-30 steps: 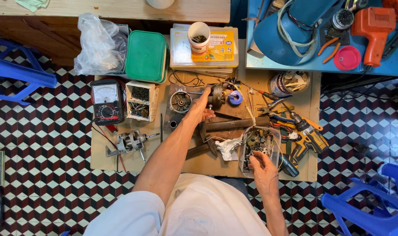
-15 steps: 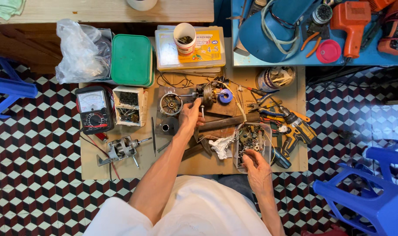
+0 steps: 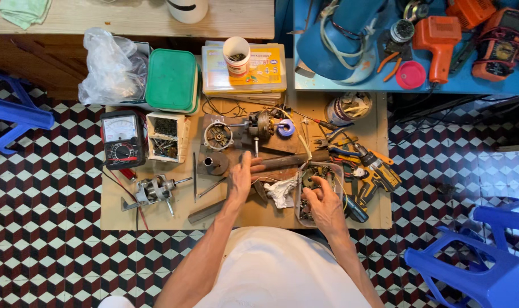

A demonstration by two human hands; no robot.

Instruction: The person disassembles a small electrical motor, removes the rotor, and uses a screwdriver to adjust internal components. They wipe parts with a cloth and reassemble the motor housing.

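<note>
- We work over a low plywood board (image 3: 157, 219) on the tiled floor, crowded with parts and tools.
- Our clear plastic tray (image 3: 339, 171) of small metal parts sits at the board's near right; the right hand (image 3: 325, 205) rests in it, fingers curled as if picking, but we cannot tell what they grip.
- Our left hand (image 3: 240, 179) lies released, fingers straight, on a dark metal bar (image 3: 293, 161) beside a crumpled rag (image 3: 282, 191).
- Risk, we think: the tray is near the edge, so a push may spill it.
- The fan motor (image 3: 259, 125) wires lie near; a sleeve could catch them.
</note>
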